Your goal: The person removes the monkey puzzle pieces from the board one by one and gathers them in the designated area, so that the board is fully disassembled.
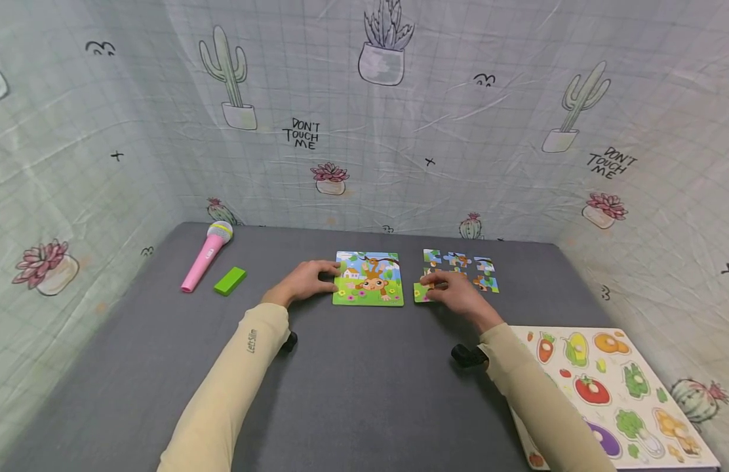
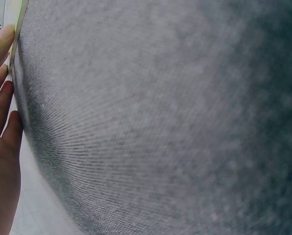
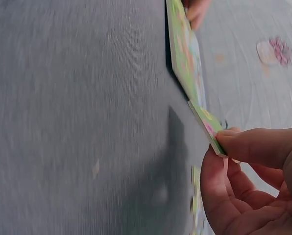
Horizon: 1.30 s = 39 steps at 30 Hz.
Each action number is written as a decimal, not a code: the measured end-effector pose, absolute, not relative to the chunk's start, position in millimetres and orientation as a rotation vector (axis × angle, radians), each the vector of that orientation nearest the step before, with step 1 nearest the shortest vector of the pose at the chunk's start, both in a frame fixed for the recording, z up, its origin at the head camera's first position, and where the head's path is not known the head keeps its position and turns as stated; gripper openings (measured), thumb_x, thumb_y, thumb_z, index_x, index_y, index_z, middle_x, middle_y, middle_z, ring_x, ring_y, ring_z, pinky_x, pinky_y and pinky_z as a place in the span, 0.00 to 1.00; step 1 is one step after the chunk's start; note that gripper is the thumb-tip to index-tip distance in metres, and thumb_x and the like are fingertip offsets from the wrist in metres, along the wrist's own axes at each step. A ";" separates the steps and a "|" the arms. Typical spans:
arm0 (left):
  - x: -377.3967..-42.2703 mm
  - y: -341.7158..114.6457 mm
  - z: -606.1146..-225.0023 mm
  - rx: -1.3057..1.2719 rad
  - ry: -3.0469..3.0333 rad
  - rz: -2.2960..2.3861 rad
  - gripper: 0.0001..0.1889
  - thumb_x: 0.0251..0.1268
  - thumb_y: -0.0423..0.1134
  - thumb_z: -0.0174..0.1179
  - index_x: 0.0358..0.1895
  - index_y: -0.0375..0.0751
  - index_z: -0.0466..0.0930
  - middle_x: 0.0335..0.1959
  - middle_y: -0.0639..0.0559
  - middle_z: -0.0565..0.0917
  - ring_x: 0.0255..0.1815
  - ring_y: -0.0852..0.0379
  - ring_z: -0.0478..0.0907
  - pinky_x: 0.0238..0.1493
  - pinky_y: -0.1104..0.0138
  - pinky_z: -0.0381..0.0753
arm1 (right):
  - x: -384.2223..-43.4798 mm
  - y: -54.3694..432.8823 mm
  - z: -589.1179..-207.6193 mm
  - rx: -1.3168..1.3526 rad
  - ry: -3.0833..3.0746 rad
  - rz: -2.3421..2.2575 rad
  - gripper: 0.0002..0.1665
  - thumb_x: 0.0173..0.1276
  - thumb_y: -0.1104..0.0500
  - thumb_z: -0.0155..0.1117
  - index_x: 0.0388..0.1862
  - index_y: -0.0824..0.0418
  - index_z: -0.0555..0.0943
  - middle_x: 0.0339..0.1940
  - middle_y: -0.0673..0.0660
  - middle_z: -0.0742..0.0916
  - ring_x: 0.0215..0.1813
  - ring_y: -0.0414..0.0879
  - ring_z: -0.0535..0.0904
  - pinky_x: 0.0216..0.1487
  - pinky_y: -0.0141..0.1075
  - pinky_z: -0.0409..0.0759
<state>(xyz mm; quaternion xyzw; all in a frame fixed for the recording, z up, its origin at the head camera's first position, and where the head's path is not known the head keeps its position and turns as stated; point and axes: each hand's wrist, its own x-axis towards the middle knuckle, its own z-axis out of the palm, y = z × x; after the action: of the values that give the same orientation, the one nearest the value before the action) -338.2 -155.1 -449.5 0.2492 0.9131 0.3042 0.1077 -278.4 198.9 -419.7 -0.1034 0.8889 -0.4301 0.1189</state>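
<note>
A square monkey picture puzzle [image 1: 370,283] lies on the grey table. At its left edge rests my left hand [image 1: 306,280], thumb and fingertips touching the board; the left wrist view catches these fingers [image 2: 0,115] fairly straight. Just right of the board, my right hand [image 1: 457,296] pinches a green puzzle piece [image 1: 420,292] with pink and yellow flowers. Seen from the right wrist, the piece [image 3: 207,125] is tilted between thumb and fingers, above its shadow on the table. Several loose puzzle pieces [image 1: 484,264] lie behind the right hand, partly hidden by it.
A pink toy microphone [image 1: 205,259] and a green block [image 1: 230,281] lie on the left of the table [image 1: 364,393]. At the front right is a vegetable knob board [image 1: 606,367], partly under my right forearm. A printed cloth [image 1: 364,118] hangs behind.
</note>
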 end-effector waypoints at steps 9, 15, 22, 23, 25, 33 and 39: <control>-338.9 -155.0 -449.6 0.752 2.699 0.866 0.23 0.65 0.42 0.66 0.61 0.39 0.79 0.71 0.46 0.70 0.73 0.42 0.61 0.72 0.49 0.61 | -285.2 219.0 -429.7 -0.193 2.630 -1.237 0.19 0.69 0.66 0.62 0.58 0.69 0.78 0.57 0.68 0.79 0.55 0.61 0.76 0.48 0.48 0.79; -340.4 -153.7 -450.2 0.742 2.700 0.859 0.23 0.65 0.43 0.66 0.61 0.39 0.79 0.71 0.47 0.70 0.73 0.43 0.61 0.73 0.49 0.60 | -287.8 222.3 -433.6 -0.181 2.656 -1.222 0.18 0.68 0.66 0.63 0.56 0.69 0.79 0.53 0.67 0.82 0.50 0.58 0.78 0.45 0.46 0.79; -340.8 -153.8 -449.8 0.747 2.701 0.850 0.23 0.65 0.43 0.65 0.61 0.39 0.80 0.70 0.46 0.70 0.73 0.43 0.61 0.73 0.50 0.60 | -288.3 221.4 -432.5 -0.206 2.699 -1.138 0.15 0.68 0.65 0.64 0.51 0.69 0.81 0.47 0.64 0.84 0.43 0.52 0.80 0.43 0.45 0.79; -340.7 -154.0 -449.8 0.747 2.700 0.851 0.23 0.65 0.43 0.65 0.61 0.39 0.80 0.70 0.46 0.70 0.73 0.43 0.61 0.73 0.50 0.60 | -288.6 221.1 -432.8 -0.210 2.707 -1.125 0.14 0.67 0.65 0.64 0.51 0.69 0.82 0.47 0.64 0.84 0.43 0.52 0.80 0.43 0.45 0.79; -340.5 -154.3 -449.7 0.744 2.698 0.855 0.23 0.65 0.42 0.66 0.61 0.39 0.80 0.70 0.47 0.70 0.73 0.43 0.61 0.73 0.50 0.60 | -289.4 221.2 -433.6 -0.232 2.723 -1.094 0.14 0.67 0.64 0.65 0.50 0.69 0.82 0.46 0.64 0.85 0.43 0.53 0.81 0.43 0.45 0.80; -340.1 -154.9 -449.6 0.748 2.693 0.853 0.23 0.65 0.43 0.66 0.61 0.39 0.80 0.70 0.47 0.70 0.73 0.43 0.61 0.73 0.49 0.60 | -289.6 222.1 -435.1 -0.291 2.780 -1.014 0.14 0.66 0.64 0.66 0.49 0.68 0.84 0.46 0.63 0.86 0.45 0.55 0.82 0.42 0.45 0.81; -340.1 -155.1 -449.3 0.746 2.688 0.868 0.23 0.65 0.43 0.66 0.61 0.39 0.80 0.70 0.47 0.70 0.73 0.44 0.61 0.73 0.50 0.60 | -288.7 222.4 -435.5 -0.307 2.794 -1.010 0.14 0.66 0.64 0.66 0.50 0.68 0.84 0.45 0.63 0.86 0.45 0.56 0.83 0.41 0.46 0.81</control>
<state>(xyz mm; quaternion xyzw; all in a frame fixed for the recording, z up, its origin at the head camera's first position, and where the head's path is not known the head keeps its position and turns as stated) -340.1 -155.1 -449.3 0.2536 0.9146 0.2953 0.1097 -288.7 222.4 -435.5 -0.1024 0.9326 -0.3372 0.0773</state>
